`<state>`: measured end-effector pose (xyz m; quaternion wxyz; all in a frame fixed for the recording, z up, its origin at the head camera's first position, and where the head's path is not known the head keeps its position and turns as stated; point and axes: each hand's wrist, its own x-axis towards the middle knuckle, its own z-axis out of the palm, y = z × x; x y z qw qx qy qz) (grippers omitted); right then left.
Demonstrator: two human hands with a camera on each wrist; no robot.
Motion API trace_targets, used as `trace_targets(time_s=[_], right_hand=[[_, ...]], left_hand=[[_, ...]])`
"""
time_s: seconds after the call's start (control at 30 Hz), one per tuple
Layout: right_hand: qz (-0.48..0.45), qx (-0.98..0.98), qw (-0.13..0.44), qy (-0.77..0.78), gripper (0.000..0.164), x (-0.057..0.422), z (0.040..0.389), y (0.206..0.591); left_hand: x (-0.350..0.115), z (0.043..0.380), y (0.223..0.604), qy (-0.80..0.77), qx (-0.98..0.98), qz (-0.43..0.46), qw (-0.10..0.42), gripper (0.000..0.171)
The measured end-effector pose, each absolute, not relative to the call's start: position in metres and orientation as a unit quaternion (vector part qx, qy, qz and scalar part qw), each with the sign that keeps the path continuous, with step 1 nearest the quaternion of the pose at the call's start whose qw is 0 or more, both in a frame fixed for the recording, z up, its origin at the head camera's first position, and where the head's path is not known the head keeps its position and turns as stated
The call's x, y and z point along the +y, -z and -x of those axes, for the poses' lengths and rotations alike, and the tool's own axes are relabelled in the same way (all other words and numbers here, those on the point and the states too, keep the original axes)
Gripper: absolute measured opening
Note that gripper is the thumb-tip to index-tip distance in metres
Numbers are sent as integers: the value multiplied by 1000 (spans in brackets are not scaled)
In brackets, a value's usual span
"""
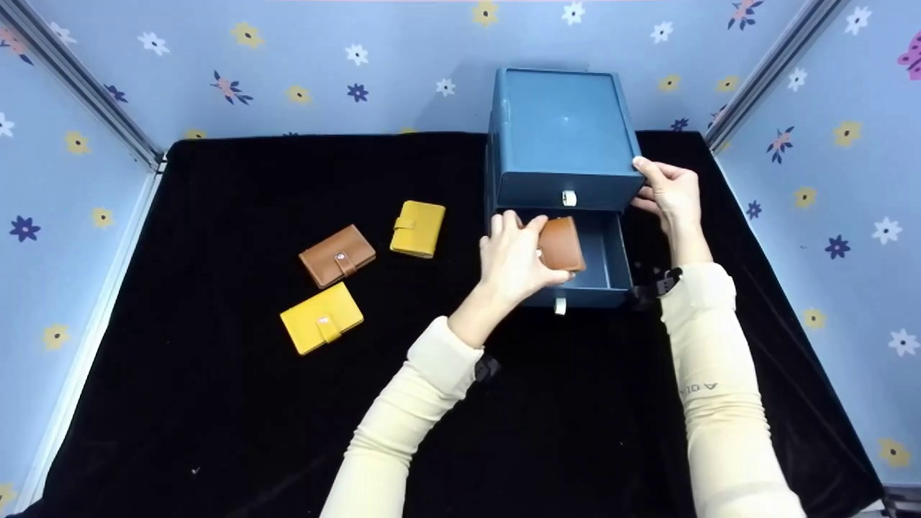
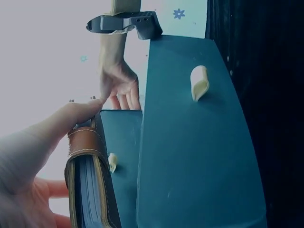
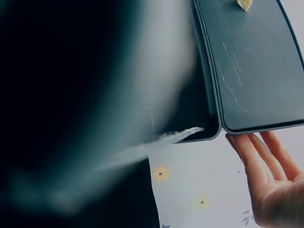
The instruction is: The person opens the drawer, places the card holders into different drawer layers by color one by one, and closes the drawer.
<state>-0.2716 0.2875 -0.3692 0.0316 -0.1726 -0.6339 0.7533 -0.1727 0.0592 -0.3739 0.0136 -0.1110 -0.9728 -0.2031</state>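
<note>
My left hand point(image 1: 512, 255) holds a brown snap-strap card holder point(image 1: 560, 244) between thumb and fingers, over the pulled-out lower drawer point(image 1: 604, 248) of a blue two-drawer cabinet point(image 1: 565, 122). Seen from the left wrist, the card holder point(image 2: 88, 185) stands on edge, its strap closed over the inner sleeves. My right hand point(image 1: 670, 193) touches the cabinet's right front corner, thumb at the top edge. In the right wrist view, straight fingers of the right hand point(image 3: 273, 175) lie against the cabinet's side. The upper drawer point(image 1: 532, 189) is closed.
On the black cloth left of the cabinet lie a brown card holder point(image 1: 337, 256), a yellow card holder point(image 1: 418, 229) and another yellow card holder point(image 1: 321, 317). Flowered panels point(image 1: 403, 65) stand behind and at both sides. White pull tabs stick out from the drawer fronts.
</note>
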Motion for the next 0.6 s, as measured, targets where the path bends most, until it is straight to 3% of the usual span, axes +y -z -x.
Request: trace_targets(time_s=[0.6], right_hand=[[177,-639,32,-748,19,287,272,370]], left_hand=[[98,188,390,180,-977,114,-9,90]])
